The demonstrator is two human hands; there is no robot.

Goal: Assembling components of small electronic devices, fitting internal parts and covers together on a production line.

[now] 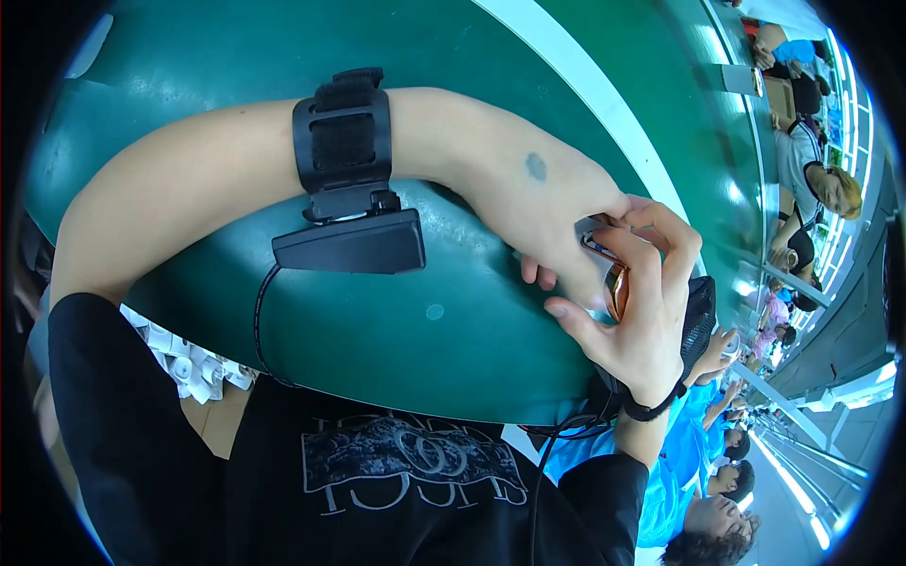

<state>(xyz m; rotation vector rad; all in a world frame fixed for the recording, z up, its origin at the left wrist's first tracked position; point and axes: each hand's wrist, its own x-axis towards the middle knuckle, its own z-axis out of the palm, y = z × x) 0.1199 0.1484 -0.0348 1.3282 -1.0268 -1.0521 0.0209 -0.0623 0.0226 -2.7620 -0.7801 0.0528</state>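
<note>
At the right of the head view my two hands meet over the green table. Between them is a small thing with a glossy copper-coloured curved part (617,291) and a greyish end; its kind I cannot make out. My left hand (557,217) reaches across from the left and is closed on it, with two fingertips curled underneath. Over it bends my right hand (642,307), fingers wrapped round the same thing and thumb stretched toward the left hand. The fingers hide most of it. A black strap with a boxy device (349,241) sits on my left wrist.
The green tabletop (189,38) carries a curved white stripe (604,94). Black cables (576,424) hang at the near edge by my right wrist. White parts (189,363) lie in a carton at lower left. Several people sit along the tables on the right.
</note>
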